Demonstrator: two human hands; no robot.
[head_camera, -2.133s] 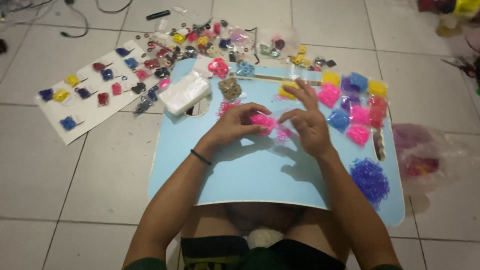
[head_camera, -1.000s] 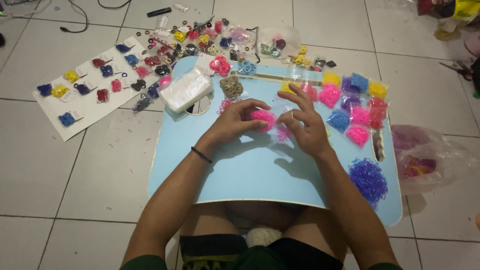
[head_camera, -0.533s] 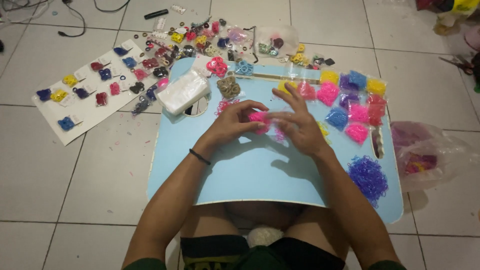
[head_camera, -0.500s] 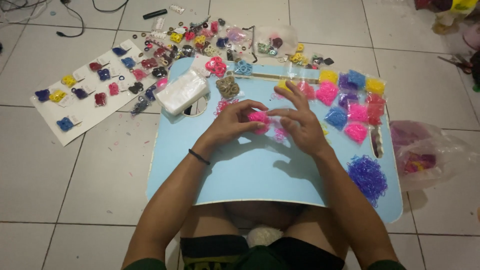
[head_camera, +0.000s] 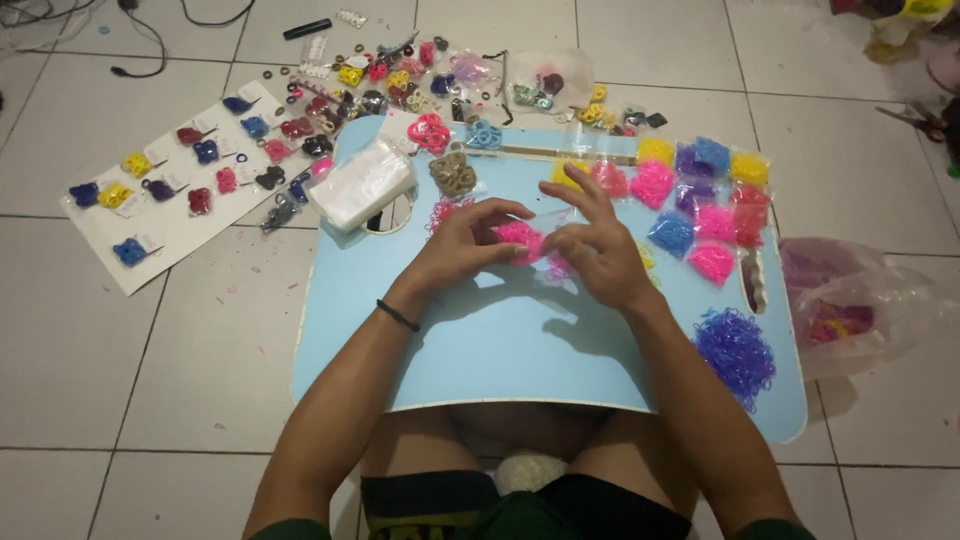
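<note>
A person sat on a tiled floor with a pale blue lap table across the knees, seen from above. Both hands met near the table's middle. The left hand had its fingers curled narrowly around a small clump of bright pink rubber bands. The right hand pinched the edge of a small clear plastic bag, with the forefinger raised.

Doing this well probably called for keeping the bag's mouth held open with the right fingertips and keeping the clump compact, so no loose bands sprang out.

The pink clump looked tangled, soft and springy, made of many tiny loops, and rested just above the tabletop between both hands.

To the right lay filled packets of bands in pink, blue, yellow and purple, and a loose purple heap. A stack of empty clear bags sat at upper left. A white card of bow-shaped pieces lay on the floor.
</note>
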